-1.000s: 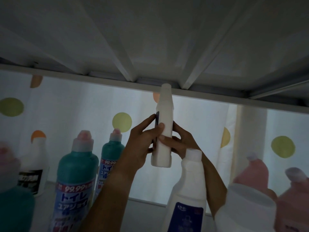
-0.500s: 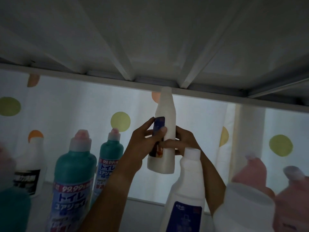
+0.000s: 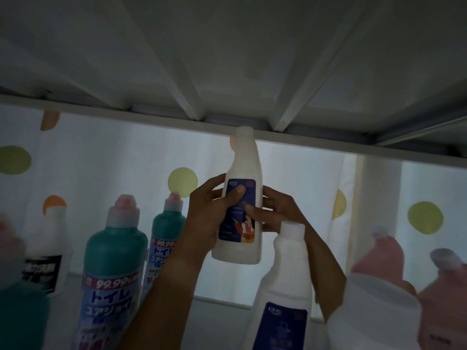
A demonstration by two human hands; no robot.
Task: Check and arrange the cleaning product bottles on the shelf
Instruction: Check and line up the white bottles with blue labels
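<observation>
Turned now, the white bottle shows its navy label full face where a second ago only its edge peeked round. Overhead, the upper shelf's underside fills the top, the bottle's cap almost touching its front rail. Behind hangs a dotted curtain. Near left, a teal bottle reads "99.99%" and "トイレ"; a second teal bottle stands farther back. Near right, a matching white bottle hides the right forearm, pink bottles beyond. Left hand and right hand both grip the raised bottle, thumbs on the label; its small print is probably too dim to read.
</observation>
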